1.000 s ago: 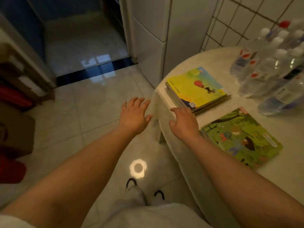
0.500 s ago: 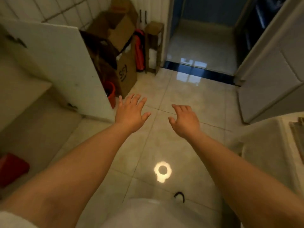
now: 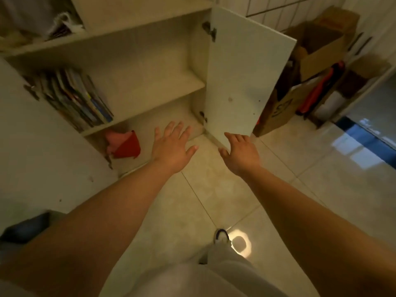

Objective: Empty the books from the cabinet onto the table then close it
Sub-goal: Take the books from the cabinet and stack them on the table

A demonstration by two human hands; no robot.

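Observation:
The white cabinet (image 3: 150,61) stands in front of me with both doors swung wide. Several thin books (image 3: 79,99) lean upright at the left end of its middle shelf. The right door (image 3: 242,78) juts toward me, and the left door (image 3: 36,151) fills the left side. My left hand (image 3: 171,146) hovers with fingers spread in front of the lower compartment, holding nothing. My right hand (image 3: 240,153) is held out with relaxed fingers just below the right door's bottom corner, also holding nothing. The table is out of view.
A red bag-like object (image 3: 126,144) lies on the cabinet's bottom shelf. Cardboard boxes (image 3: 317,50) and red items stand to the right of the cabinet. Pale tiled floor (image 3: 214,189) lies below, with a doorway at the far right.
My view has swung from the table with its books, across the floor, to the cabinet. Both hands stayed held out in front of me, holding nothing.

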